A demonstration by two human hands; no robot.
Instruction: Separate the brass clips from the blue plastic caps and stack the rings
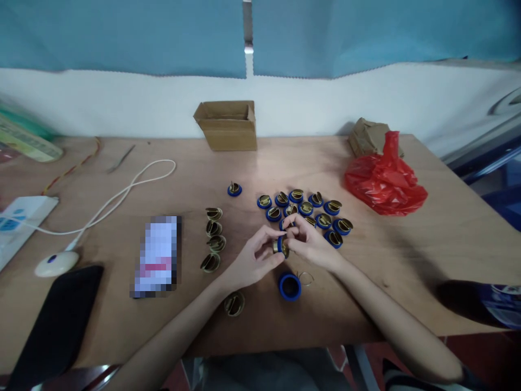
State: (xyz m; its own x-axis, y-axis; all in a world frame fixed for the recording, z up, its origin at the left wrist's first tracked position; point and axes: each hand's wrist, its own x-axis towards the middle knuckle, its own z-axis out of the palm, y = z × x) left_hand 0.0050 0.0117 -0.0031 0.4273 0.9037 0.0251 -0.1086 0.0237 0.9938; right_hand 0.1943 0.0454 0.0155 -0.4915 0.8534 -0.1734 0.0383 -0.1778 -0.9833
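Note:
My left hand (253, 262) pinches a small brass flap fitting (280, 246) with a blue ring between thumb and fingers. Against the same fitting, my right hand (311, 245) has its fingers curled and pressed close; whether a tiny part sits between them cannot be made out. Just below lies a loose blue ring (290, 287) with a dark centre, and beside it a thin bent wire loop (306, 279). Beyond my hands stand several brass fittings with blue rings (324, 220). Left of my hands is a column of brass fittings without blue rings (215, 243), with another one (234, 304) near my left forearm.
One blue-ringed fitting (234, 189) sits apart. A cardboard box (233, 134) stands at the wall; a red plastic bag (385, 182) and a brown paper bundle (368, 138) are at right. A phone (157, 256), white cable (122, 194) and dark bottle (480, 304) lie around.

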